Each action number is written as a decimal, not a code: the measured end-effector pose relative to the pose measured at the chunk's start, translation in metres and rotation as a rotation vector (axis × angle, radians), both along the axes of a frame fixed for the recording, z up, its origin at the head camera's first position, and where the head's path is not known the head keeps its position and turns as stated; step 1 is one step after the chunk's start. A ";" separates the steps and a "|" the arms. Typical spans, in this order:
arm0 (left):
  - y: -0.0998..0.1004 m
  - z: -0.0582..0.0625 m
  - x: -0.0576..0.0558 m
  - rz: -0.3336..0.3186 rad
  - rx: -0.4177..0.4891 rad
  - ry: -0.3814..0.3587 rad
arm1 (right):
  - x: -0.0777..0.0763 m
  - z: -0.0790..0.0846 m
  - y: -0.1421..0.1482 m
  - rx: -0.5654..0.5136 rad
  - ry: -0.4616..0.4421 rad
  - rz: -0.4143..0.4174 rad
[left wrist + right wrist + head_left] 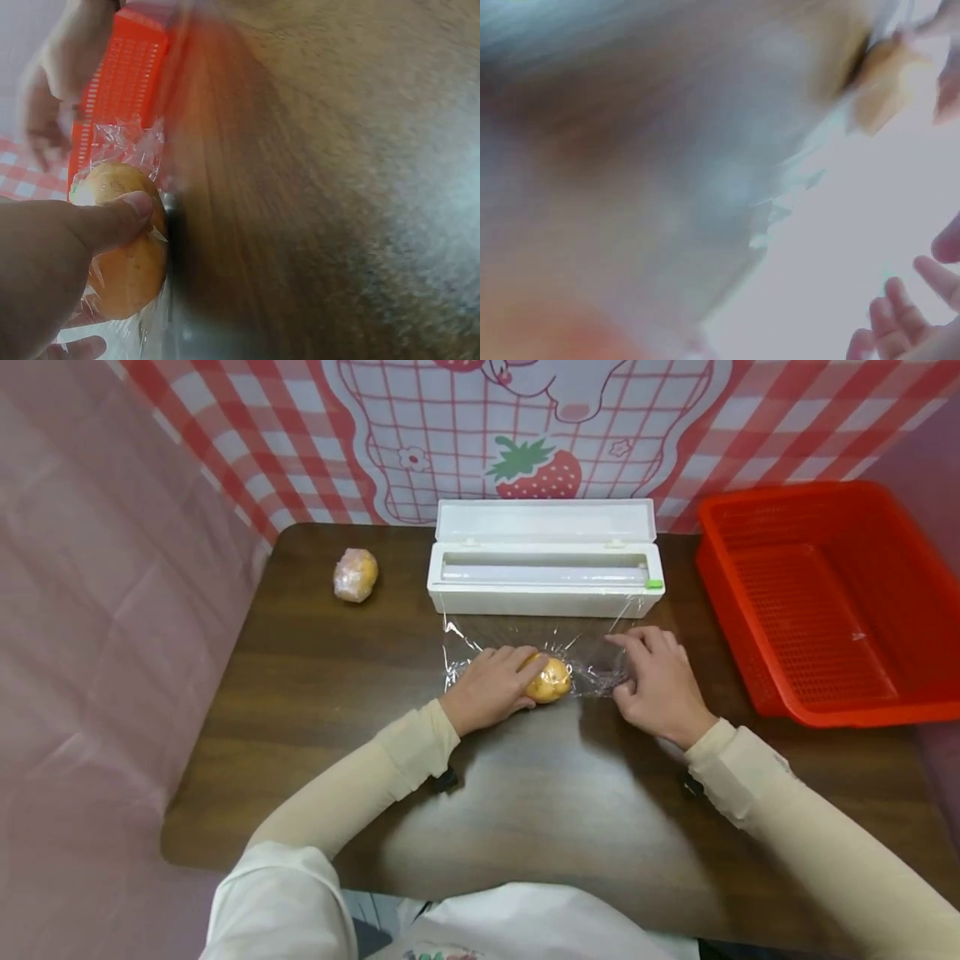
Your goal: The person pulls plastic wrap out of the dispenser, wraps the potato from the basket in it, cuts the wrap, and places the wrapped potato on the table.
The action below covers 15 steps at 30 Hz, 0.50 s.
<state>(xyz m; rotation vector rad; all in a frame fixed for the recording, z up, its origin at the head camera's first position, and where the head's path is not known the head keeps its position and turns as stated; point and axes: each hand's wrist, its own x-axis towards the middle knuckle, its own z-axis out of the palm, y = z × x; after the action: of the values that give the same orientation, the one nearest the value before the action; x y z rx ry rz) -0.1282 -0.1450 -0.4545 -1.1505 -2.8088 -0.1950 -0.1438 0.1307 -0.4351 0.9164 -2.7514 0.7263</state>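
My left hand [486,690] grips a yellow potato [553,682] at the middle of the table, the thumb laid across its near side in the left wrist view. Clear cling film [517,632] lies around the potato and stretches back to a white film dispenser [546,602], whose lid stands up. To the right of the potato, crumpled film spreads out beside my right hand [662,687]. The right hand's fingers are spread and loosely bent, with nothing between them in the right wrist view. That view is badly blurred.
A film-wrapped potato [356,575] sits at the back left of the brown table [300,693]. On the right stands a red plastic basket [765,668]. Behind the dispenser hangs a red-and-white checked cloth [315,452].
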 end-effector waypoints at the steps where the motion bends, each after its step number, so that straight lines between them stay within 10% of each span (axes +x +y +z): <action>1: 0.000 0.001 -0.001 -0.001 -0.005 0.000 | 0.004 0.003 -0.008 0.023 0.075 0.039; 6: -0.001 0.004 -0.004 0.016 -0.043 -0.021 | 0.011 0.001 -0.046 0.226 0.269 0.208; 15: 0.001 0.011 -0.017 0.027 -0.079 -0.085 | -0.006 -0.009 -0.060 0.313 0.108 0.132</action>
<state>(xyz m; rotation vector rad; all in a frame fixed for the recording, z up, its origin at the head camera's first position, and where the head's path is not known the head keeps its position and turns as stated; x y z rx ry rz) -0.1450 -0.1442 -0.4439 -1.1458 -2.9290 -0.1350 -0.1496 0.0705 -0.4442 1.1682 -2.7738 0.2543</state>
